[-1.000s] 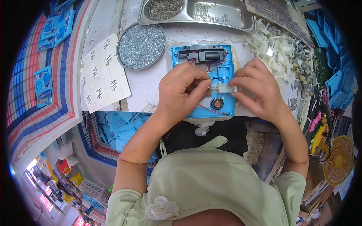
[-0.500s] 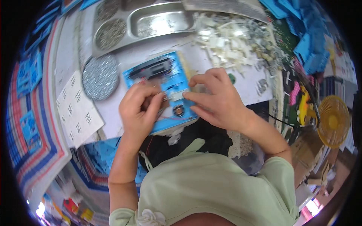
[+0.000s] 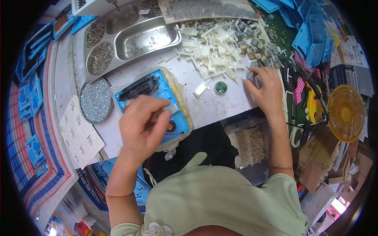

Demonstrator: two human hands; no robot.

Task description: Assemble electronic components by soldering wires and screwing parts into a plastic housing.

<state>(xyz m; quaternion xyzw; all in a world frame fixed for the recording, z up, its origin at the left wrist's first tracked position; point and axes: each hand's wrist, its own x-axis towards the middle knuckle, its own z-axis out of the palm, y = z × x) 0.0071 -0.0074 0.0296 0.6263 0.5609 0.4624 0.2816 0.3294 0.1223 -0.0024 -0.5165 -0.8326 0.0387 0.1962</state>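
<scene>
A blue plastic housing (image 3: 157, 74) lies tilted on a yellowish padded pad (image 3: 175, 86), with a black module (image 3: 138, 87) at its far end. A white plastic part (image 3: 173, 108) and a round dark part with a coppery centre (image 3: 171, 126) sit in its near half. My left hand (image 3: 142, 128) hovers over the housing, fingers curled, thumb and forefinger close together beside the white part; what they hold, if anything, is hidden. Far to the right, my right hand (image 3: 268, 90) has thumb and fingers closed around a small grey metal motor (image 3: 256, 81) at the table's right side.
White plastic brackets (image 3: 214, 51) and grey motors (image 3: 258, 45) heap at the back. A steel compartment tray (image 3: 145, 37) holds screws; a round dish (image 3: 95, 100) holds small metal pieces. A green round piece (image 3: 220, 87) and a loose bracket (image 3: 201, 89) lie nearby. A yellow basket (image 3: 346, 114) stands right.
My right hand has left the housing and moved right to the grey motor. My left hand stays over the housing. The view has shifted, so the table contents appear further left.
</scene>
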